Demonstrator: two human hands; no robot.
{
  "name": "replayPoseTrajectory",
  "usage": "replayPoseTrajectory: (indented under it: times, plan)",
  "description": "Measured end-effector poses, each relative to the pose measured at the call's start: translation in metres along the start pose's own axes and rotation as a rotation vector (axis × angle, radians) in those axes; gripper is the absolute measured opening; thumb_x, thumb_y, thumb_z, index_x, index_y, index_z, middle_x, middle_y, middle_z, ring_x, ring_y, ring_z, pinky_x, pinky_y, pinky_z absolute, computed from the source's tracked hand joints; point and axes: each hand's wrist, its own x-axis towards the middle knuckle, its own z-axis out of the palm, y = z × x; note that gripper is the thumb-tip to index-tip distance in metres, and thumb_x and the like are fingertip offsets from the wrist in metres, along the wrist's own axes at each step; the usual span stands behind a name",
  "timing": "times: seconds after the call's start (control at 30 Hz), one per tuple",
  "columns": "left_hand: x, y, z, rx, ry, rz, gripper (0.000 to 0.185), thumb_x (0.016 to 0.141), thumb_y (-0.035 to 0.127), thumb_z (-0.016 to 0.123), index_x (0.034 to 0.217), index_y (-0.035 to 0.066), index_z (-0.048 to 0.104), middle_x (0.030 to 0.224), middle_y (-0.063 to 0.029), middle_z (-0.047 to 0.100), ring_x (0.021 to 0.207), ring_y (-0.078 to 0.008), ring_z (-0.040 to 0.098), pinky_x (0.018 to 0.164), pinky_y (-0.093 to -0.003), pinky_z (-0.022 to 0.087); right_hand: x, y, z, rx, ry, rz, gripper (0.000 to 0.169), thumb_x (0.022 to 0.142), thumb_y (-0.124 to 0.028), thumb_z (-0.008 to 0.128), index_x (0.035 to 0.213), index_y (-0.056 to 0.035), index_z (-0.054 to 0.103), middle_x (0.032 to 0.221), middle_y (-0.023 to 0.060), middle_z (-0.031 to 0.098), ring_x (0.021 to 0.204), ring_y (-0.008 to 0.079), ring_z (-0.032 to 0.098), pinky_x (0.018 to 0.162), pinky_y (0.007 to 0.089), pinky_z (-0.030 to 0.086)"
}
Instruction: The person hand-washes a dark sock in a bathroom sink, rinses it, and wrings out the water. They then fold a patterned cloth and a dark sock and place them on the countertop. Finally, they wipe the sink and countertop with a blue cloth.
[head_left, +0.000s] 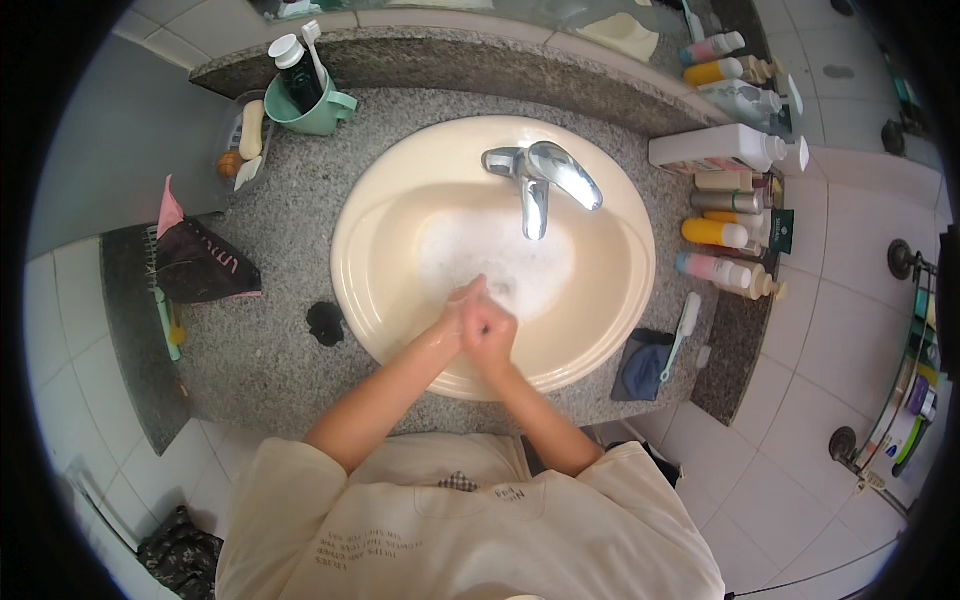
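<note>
My left hand (457, 306) and my right hand (491, 334) are pressed together over the front part of a cream oval washbasin (358, 255). The right hand's fingers curl around the left hand, which partly hides the left fingers. Whether anything small lies between the palms cannot be seen. Both look wet, with a little lather at the left wrist. White suds (457, 232) cover the bottom of the basin just beyond them. A chrome single-lever faucet (534, 199) stands at the back of the basin, and no stream shows under its spout.
On the left of the granite counter (300, 240) are a green mug (322, 116), a soap dish (262, 161), a dark cloth pouch (202, 262) and a black scrunchie-like item (325, 324). Several bottles (712, 232), a brush (681, 330) and a blue cloth (641, 367) lie right.
</note>
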Motion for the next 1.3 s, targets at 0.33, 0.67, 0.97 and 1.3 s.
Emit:
replayPoseTrajectory:
  times: [0.33,0.67,0.97,1.3]
  plan:
    - [-0.003,0.029,-0.005,0.271,0.487,0.098,0.034,0.092,0.028,0.049,0.117,0.006,0.047,0.114,-0.0107,0.054,0.101,-0.0231,0.056,0.085,-0.0424,0.049,0.057,0.119,0.012,-0.323,0.254,0.29,0.019,0.085,-0.02,0.062,0.079,-0.005,0.051,0.076,0.0139,0.056,0.07,0.0319,0.055,0.064,0.0401,0.043]
    - [0.002,0.019,-0.029,0.032,0.542,-0.004,0.04,0.092,0.032,0.048,0.122,0.006,0.046,0.121,-0.0146,0.051,0.108,-0.0268,0.051,0.088,-0.0467,0.048,0.034,0.095,0.031,-0.214,-0.366,0.19,0.013,0.085,-0.013,0.059,0.085,-0.0022,0.051,0.074,0.0159,0.057,0.07,0.0321,0.055,0.063,0.0405,0.044]
    - [0.005,0.01,-0.008,-0.073,0.219,-0.106,0.028,0.09,0.036,0.05,0.093,0.009,0.055,0.076,-0.0028,0.057,0.066,-0.0172,0.055,0.062,-0.0298,0.047,0.006,-0.011,-0.018,0.182,-0.187,0.146,0.035,0.084,-0.012,0.063,0.059,-0.0008,0.041,0.054,0.0089,0.043,0.052,0.0126,0.038,0.05,0.0304,0.037]
    - [0.016,-0.008,-0.014,0.209,0.054,0.081,0.029,0.095,0.041,0.036,0.086,0.017,0.049,0.065,0.0005,0.051,0.056,-0.0104,0.051,0.043,-0.0261,0.037,-0.001,0.057,0.035,0.289,-0.008,0.38,0.031,0.087,-0.014,0.055,0.059,-0.0022,0.056,0.052,0.0081,0.05,0.043,0.0163,0.047,0.045,0.0297,0.037]
